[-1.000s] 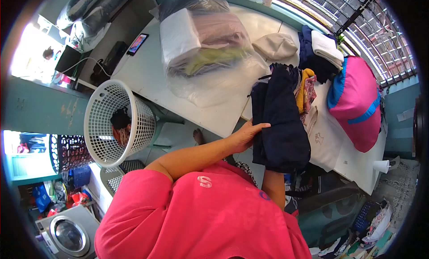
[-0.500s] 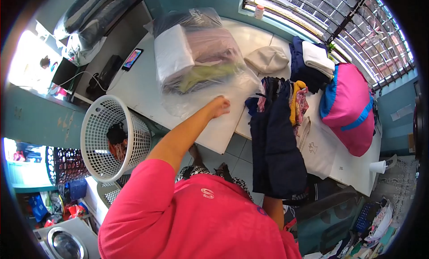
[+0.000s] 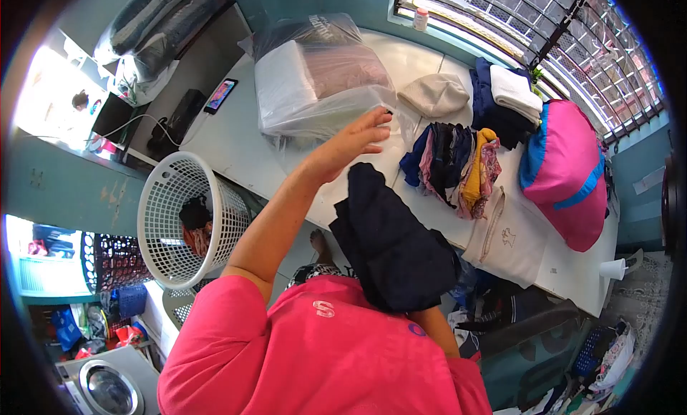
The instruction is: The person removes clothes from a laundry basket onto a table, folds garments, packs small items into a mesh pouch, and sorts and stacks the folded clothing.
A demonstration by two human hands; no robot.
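Observation:
My left hand (image 3: 360, 142) is at the front edge of a clear plastic bag (image 3: 325, 75) with folded cloth inside. Its fingers are spread, with nothing visibly gripped between them. A folded navy cloth (image 3: 397, 247) lies over my right forearm, in front of my chest, and hides my right hand. Right of the bag, small folded clothes (image 3: 447, 161) in navy, pink and patterned fabric stand in a row on the white table (image 3: 322, 207), with a yellow piece (image 3: 477, 173) at their right end.
A beige cloth (image 3: 434, 95), a navy stack topped by a white towel (image 3: 515, 93), a pink and blue bag (image 3: 569, 175) and a beige pouch (image 3: 504, 236) lie on the table. A phone (image 3: 220, 96) is at its left, near a white basket (image 3: 193, 222) holding clothes.
The navy cloth has moved left and toward my chest, exposing the small clothes row. My left hand has risen to the bag, whose front plastic has shifted upward over the green cloth.

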